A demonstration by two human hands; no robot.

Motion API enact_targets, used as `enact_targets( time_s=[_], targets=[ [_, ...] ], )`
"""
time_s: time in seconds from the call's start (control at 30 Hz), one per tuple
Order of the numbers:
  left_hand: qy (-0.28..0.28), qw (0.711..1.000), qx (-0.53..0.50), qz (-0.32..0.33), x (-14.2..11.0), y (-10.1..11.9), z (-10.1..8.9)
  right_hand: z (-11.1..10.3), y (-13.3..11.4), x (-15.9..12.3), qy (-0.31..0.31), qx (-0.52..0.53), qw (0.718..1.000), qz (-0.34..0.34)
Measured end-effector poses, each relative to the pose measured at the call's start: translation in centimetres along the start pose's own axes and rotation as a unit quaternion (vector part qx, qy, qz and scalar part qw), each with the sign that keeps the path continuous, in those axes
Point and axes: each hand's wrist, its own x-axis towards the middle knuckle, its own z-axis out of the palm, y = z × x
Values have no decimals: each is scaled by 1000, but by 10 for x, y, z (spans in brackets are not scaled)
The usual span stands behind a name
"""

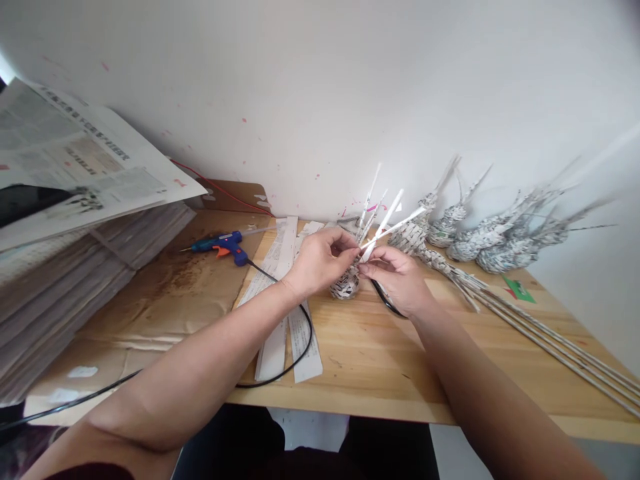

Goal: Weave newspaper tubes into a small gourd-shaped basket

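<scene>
A small woven newspaper piece (344, 288) with a rounded base stands on the wooden table, its paper strips (387, 217) fanning upward. My left hand (327, 260) is closed, thumb and fingers pinching the strips near the neck. On the other side my right hand (393, 272) pinches a white paper strip at the same spot. Both hands nearly meet and cover most of the neck. A black cable passes behind and under my right hand.
At left lie a blue glue gun (220, 247) on cardboard (165, 280) and a stack of newspapers (100, 260). Flat paper strips (305, 340) lie under the black cable (309, 320). Several woven pieces (500, 243) line the wall at right, near long paper rods (560, 347).
</scene>
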Motion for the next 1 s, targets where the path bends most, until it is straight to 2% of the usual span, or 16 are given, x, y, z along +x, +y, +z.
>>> enact_targets(
  time_s=[0.07, 0.2, 0.27, 0.37, 0.5, 0.6, 0.7, 0.9, 1.0],
  targets=[
    [4, 1000, -14, -21, 0, 0, 1, 2, 0, 0, 2, 0, 1000, -10],
    [16, 999, -8, -31, 1, -1, 1, 5, 1, -2, 9, -24, 997, -74],
    [15, 1000, -2, -26, 1, -1, 0, 6, 2, -2, 2, -30, 997, -75],
    [-10, 1000, 22, 0, 3, -2, -5, 6, 4, -2, 7, -37, 998, -56],
    [-63, 995, 48, 52, 6, -1, -14, 5, 5, -1, 47, -59, 993, -87],
    [-79, 990, 76, 91, 5, 1, -18, 3, 3, -1, 58, -98, 988, -105],
    [-81, 984, 109, 111, 2, 4, -16, 2, 1, -3, 72, -207, 966, -134],
    [-20, 990, 115, 81, 0, 1, -10, 7, -6, -12, 69, -333, 921, -192],
    [-18, 993, 100, 53, 2, -1, -11, 9, -14, -15, 84, -417, 868, -258]
  ],
)
